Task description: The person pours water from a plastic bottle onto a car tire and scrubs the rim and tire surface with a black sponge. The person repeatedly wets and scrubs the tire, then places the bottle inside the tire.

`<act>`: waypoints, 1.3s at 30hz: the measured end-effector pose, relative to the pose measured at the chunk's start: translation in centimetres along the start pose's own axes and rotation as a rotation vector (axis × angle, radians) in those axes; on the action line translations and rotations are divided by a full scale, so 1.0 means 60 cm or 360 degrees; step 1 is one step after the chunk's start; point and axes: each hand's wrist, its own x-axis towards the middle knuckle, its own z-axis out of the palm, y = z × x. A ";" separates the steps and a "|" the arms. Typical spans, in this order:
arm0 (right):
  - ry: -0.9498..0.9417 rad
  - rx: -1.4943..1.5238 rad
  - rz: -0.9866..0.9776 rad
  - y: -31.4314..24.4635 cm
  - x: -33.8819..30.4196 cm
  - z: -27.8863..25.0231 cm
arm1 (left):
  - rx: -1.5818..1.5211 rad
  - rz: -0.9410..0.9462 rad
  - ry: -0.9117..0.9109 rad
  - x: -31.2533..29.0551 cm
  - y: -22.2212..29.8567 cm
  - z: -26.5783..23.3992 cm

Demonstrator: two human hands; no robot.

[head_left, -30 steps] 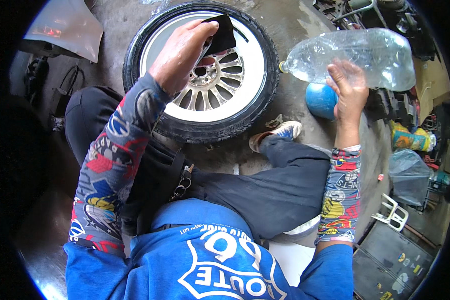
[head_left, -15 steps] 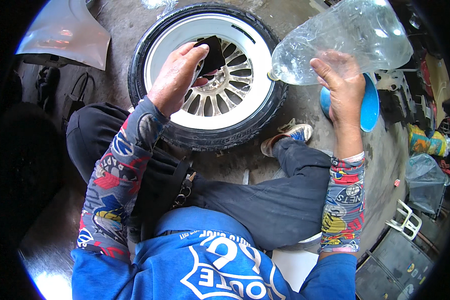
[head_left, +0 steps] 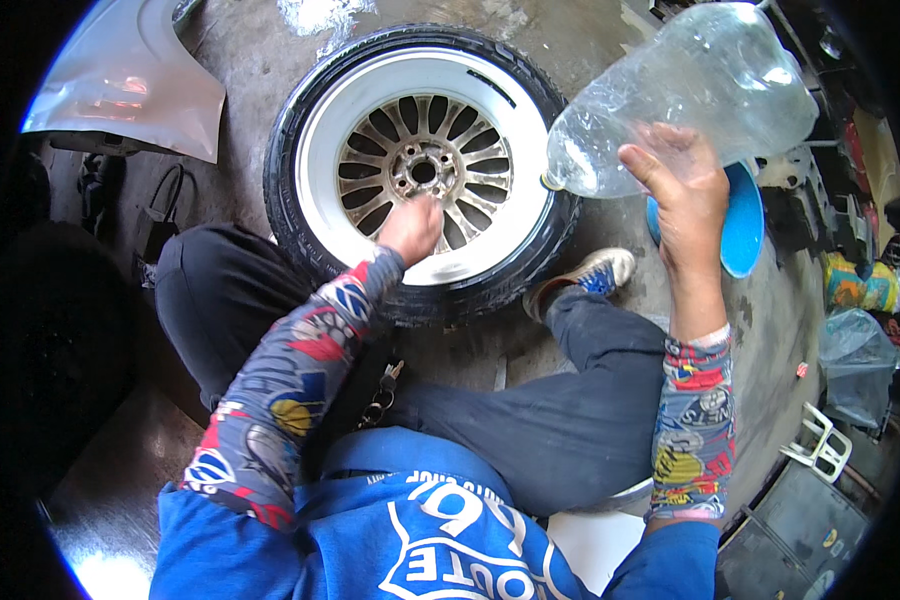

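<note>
A car wheel (head_left: 315, 195) with a black tire (head_left: 280, 140) and dirty silver spokes lies flat on the floor. My left hand (head_left: 413, 228) is closed, low over the lower spokes, with its fingers curled away from view. The black flat sheet it held a moment before is hidden now and shows nowhere else. My right hand (head_left: 692, 195) grips a large clear plastic bottle (head_left: 680, 85) from below. The bottle lies tilted in the air, its yellowish neck end pointing down and left, close above the tire's right edge. I see no liquid leaving it.
Behind my right hand, a blue basin (head_left: 742, 225) is on the floor. A silver car body panel (head_left: 135, 85) fills the upper left. My shoe (head_left: 595, 275) is close to the tire. Along the right are a white plastic chair (head_left: 820, 445), a clear bag (head_left: 858, 365) and assorted parts.
My left hand has come down and toward the right onto the lower spokes, and the black sheet has gone out of sight. The bottle stays in my right hand, barely moved.
</note>
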 end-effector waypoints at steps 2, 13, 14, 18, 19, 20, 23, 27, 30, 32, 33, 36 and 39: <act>-0.0022 0.0110 0.0136 0.002 0.021 -0.013 | 0.0184 -0.0182 -0.0193 -0.030 -0.025 0.078; 0.0279 -0.0059 0.0159 0.006 0.155 -0.032 | -0.0780 -0.0857 0.0787 0.391 0.296 0.237; 0.0301 -0.0037 0.0175 0.003 0.165 -0.031 | -0.0725 -0.0907 0.0825 0.402 0.308 0.235; 0.0263 -0.0092 0.0126 0.006 0.205 -0.026 | -0.0137 -0.0150 0.0667 0.274 0.293 0.220; 0.0237 -0.0113 0.0112 0.009 0.212 -0.023 | -0.0017 -0.0117 0.0296 0.209 0.288 0.222; 0.0217 -0.0106 0.0099 0.012 0.218 -0.019 | 0.0008 -0.0034 0.0256 0.166 0.276 0.222; 0.0160 -0.0030 0.0091 0.016 0.221 -0.007 | -0.0025 0.0058 0.0159 0.153 0.250 0.234; 0.0173 0.0087 0.0071 0.006 0.218 -0.008 | 0.0090 0.0127 0.0710 0.269 0.241 0.250; 0.0245 0.0141 0.0053 0.002 0.220 -0.018 | -0.0210 0.0056 0.0583 0.249 0.246 0.249; 0.0300 0.0094 0.0000 0.005 0.226 -0.027 | -0.0270 -0.0017 0.0292 0.193 0.243 0.238; 0.0306 0.0052 -0.0022 0.008 0.228 -0.032 | -0.0255 0.0092 0.0403 0.168 0.236 0.230; 0.0289 0.0008 -0.0069 0.014 0.232 -0.042 | -0.0551 -0.0155 0.0441 0.135 0.210 0.202; 0.0254 -0.0031 -0.0065 0.017 0.233 -0.048 | -0.1530 -0.0453 0.0458 0.160 0.194 0.180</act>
